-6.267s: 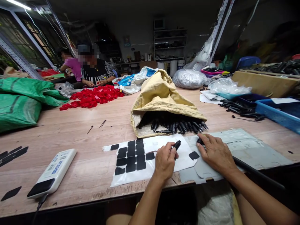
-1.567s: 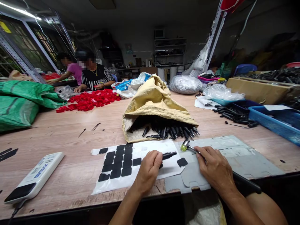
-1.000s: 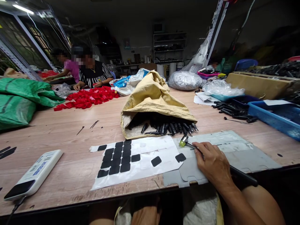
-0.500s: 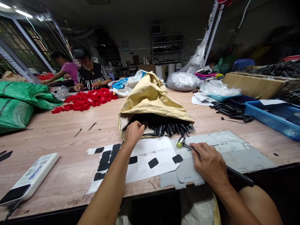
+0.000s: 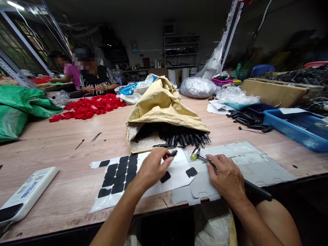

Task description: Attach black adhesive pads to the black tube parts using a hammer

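Note:
My left hand (image 5: 151,169) is closed on a small black cylindrical part (image 5: 173,153), whose end sticks out past the fingertips, above a white sheet (image 5: 176,177). Rounded black squares (image 5: 118,186) lie in rows on that sheet. In my right hand (image 5: 227,176) is a small hammer (image 5: 195,153) with a yellow-green face, its black handle passing back under the palm. The hand rests over a grey board (image 5: 252,167). Behind both hands lies a yellow woven sack (image 5: 164,106), its mouth towards me, with several black cylindrical parts (image 5: 188,139) spilling out.
A white power strip (image 5: 30,193) lies at the left, near thin black rods (image 5: 96,136). Red parts (image 5: 88,106) are heaped before two people across the table. A green sack (image 5: 23,109) stands far left; a blue tray (image 5: 294,128) and black parts (image 5: 246,119) are at the right.
My left hand has drawn back from the sack's mouth towards me and to the right, now with a black cylindrical part in it. My right hand keeps its hold on the hammer.

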### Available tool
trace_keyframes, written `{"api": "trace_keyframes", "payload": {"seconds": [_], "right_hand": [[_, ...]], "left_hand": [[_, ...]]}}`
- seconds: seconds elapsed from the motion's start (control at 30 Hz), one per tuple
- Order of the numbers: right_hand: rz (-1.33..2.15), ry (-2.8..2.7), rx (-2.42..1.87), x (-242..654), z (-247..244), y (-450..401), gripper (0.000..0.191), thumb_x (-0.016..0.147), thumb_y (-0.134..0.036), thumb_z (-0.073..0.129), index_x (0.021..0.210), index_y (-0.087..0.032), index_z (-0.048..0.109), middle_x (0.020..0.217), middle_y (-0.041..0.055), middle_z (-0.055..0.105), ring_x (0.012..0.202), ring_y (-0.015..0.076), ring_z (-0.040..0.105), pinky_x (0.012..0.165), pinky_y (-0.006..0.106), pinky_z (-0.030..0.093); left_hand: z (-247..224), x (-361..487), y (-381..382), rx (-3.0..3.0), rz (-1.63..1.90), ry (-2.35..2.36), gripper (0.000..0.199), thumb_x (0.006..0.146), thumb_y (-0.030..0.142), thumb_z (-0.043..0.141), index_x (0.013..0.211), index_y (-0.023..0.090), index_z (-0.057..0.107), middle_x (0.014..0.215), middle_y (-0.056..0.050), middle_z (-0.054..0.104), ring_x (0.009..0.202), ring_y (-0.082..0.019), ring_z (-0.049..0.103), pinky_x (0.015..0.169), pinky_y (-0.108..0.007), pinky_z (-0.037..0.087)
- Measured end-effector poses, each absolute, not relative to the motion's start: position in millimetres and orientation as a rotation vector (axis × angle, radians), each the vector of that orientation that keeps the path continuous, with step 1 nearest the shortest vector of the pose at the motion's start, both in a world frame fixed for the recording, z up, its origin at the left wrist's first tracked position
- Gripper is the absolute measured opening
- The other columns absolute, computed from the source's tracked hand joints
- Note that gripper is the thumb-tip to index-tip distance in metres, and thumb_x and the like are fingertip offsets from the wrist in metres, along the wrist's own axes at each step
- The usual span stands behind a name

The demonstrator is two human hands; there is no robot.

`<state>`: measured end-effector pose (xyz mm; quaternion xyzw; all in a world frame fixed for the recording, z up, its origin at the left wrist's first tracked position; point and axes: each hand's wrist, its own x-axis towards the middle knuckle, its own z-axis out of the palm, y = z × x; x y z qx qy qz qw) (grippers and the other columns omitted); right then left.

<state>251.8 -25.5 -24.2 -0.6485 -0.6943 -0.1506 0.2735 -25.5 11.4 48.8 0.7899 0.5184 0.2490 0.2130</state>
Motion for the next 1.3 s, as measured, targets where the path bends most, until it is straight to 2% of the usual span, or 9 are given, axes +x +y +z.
{"api": "trace_keyframes", "payload": {"seconds": [0.2,0.4,0.53,0.67,0.87,1.03,1.2,1.3], "right_hand": [[-0.380,-1.919,-1.739,258,-27,-21,0.022,0.096,-0.027,0.052,0.111,-0.025,0.069,0.092,0.0049,0.065,0.090,0.0231,0.058,0.077,0.036,0.042],[-0.236,-1.849,-1.602,251,-5,-27,0.024,0.099,-0.029,0.048,0.113,-0.024,0.067,0.097,0.0059,0.066,0.094,0.0230,0.062,0.083,0.036,0.048],[0.091,-1.838,-1.374,223,9,-43,0.030,0.101,-0.029,0.046,0.125,-0.025,0.063,0.104,0.0061,0.067,0.098,0.0199,0.064,0.088,0.033,0.051],[0.286,-1.872,-1.284,197,9,-55,0.032,0.102,-0.025,0.046,0.130,-0.026,0.062,0.104,0.0045,0.068,0.097,0.0169,0.065,0.087,0.029,0.052],[0.179,-1.890,-1.263,186,12,-67,0.041,0.100,-0.017,0.045,0.137,-0.028,0.059,0.097,0.0037,0.066,0.089,0.0157,0.064,0.082,0.028,0.051],[0.065,-1.994,-1.406,184,12,-71,0.043,0.098,-0.013,0.044,0.133,-0.030,0.063,0.086,0.0021,0.062,0.079,0.0168,0.061,0.070,0.028,0.049],[0.037,-1.879,-1.350,188,14,-73,0.043,0.099,-0.015,0.046,0.138,-0.029,0.060,0.097,0.0039,0.065,0.089,0.0159,0.063,0.081,0.027,0.050],[0.013,-1.899,-1.383,190,10,-74,0.043,0.100,-0.015,0.045,0.137,-0.029,0.061,0.094,0.0034,0.066,0.087,0.0155,0.064,0.079,0.026,0.050]], "left_hand": [[7,-11,-14,2.238,0.716,1.389,0.013,0.091,0.027,0.063,0.102,0.022,0.068,0.100,-0.005,0.063,0.098,-0.023,0.055,0.084,-0.035,0.043],[2,-14,-8,2.140,0.804,1.332,0.017,0.084,0.022,0.069,0.102,0.022,0.069,0.096,-0.004,0.064,0.095,-0.022,0.055,0.086,-0.035,0.042],[4,-15,-9,2.089,0.815,1.327,0.014,0.082,0.020,0.070,0.096,0.022,0.070,0.092,-0.003,0.064,0.093,-0.022,0.055,0.083,-0.034,0.042],[4,-16,-9,2.012,0.819,1.329,0.016,0.077,0.015,0.072,0.091,0.021,0.071,0.092,-0.003,0.066,0.095,-0.022,0.056,0.084,-0.033,0.042],[1,-15,-4,1.915,0.846,1.347,0.020,0.072,0.012,0.075,0.089,0.021,0.072,0.093,-0.001,0.067,0.097,-0.022,0.056,0.086,-0.033,0.042],[1,-14,-2,1.901,0.840,1.369,0.016,0.070,0.011,0.076,0.083,0.020,0.072,0.088,-0.001,0.066,0.094,-0.021,0.057,0.083,-0.032,0.042],[3,-14,-3,1.887,0.840,1.371,0.020,0.070,0.011,0.076,0.087,0.021,0.075,0.089,-0.001,0.067,0.095,-0.021,0.057,0.084,-0.032,0.042],[3,-14,-4,1.904,0.846,1.378,0.019,0.071,0.011,0.075,0.088,0.020,0.075,0.088,-0.001,0.068,0.093,-0.020,0.057,0.083,-0.032,0.042]]}}
